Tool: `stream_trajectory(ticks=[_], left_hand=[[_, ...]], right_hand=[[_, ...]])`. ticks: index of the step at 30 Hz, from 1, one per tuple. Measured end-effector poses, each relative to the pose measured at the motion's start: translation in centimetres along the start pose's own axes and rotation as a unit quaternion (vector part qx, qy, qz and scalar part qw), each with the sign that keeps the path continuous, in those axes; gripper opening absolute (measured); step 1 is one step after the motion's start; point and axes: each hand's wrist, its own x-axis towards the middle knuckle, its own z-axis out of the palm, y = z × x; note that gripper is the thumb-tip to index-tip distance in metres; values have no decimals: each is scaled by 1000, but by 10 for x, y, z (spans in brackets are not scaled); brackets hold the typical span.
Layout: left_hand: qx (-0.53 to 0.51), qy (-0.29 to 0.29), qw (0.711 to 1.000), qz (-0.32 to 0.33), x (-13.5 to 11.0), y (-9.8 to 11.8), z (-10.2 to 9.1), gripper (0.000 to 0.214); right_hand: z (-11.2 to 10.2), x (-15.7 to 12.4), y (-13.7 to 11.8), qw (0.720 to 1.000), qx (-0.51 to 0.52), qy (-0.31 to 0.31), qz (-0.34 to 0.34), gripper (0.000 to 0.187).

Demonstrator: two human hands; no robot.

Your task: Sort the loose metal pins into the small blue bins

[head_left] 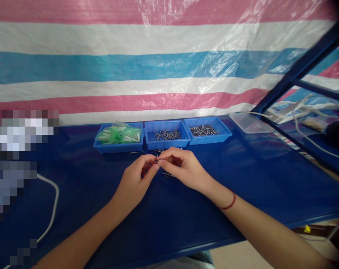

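My left hand (139,172) and my right hand (183,166) meet fingertip to fingertip above the blue table (169,216). Both are pinched closed; whatever lies between the fingertips is too small and too covered to make out. Beneath and behind my right hand lie several loose thin metal pins (167,174), partly hidden by the fingers. Just beyond the hands stands a blue bin (168,144) with thin metal pins inside. To its right, another blue bin (211,139) holds more short metal pieces. A third blue bin (119,148), at left, contains green plastic bags with whitish pieces.
A striped plastic sheet (169,67) hangs behind the table. A clear plastic lid or tray (250,123) lies at the back right, near a dark blue metal frame (304,63) and white cables. Another white cable (57,194) curves along the left, beside a blurred-out area.
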Motion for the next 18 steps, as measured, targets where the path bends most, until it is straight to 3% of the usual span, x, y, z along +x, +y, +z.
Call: stream_trajectory(ticks=[8, 18], left_hand=[[60, 4, 998, 9, 2, -3, -1, 15], [95, 39, 994, 23, 2, -3, -4, 17]], right_hand=[[0, 1, 2, 999, -33, -3, -14, 8], [-8, 4, 3, 978, -181, -54, -93, 13]])
